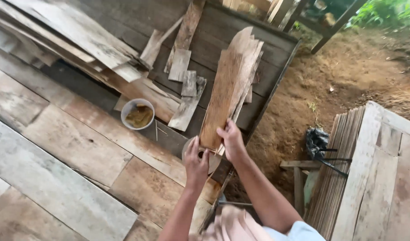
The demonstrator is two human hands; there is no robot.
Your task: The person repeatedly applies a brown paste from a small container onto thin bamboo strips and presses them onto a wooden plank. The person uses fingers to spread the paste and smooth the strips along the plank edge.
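A stack of thin brown wooden slats [229, 87] lies lengthwise on the plank floor, its far end fanned out. My right hand [231, 140] grips the near end of the stack from the right side. My left hand [196, 163] holds the near end from the left, fingers curled against the bottom edge. Under the hands a round greyish object [214, 164] is partly hidden.
A white bowl [137, 114] with brown contents stands left of the slats. Loose board scraps [187, 85] and stacked weathered planks [75, 33] lie beyond. The floor edge [271, 93] drops to bare dirt [347, 71]. A bundle of slats [334, 174] and a black bag [316, 139] sit on the right.
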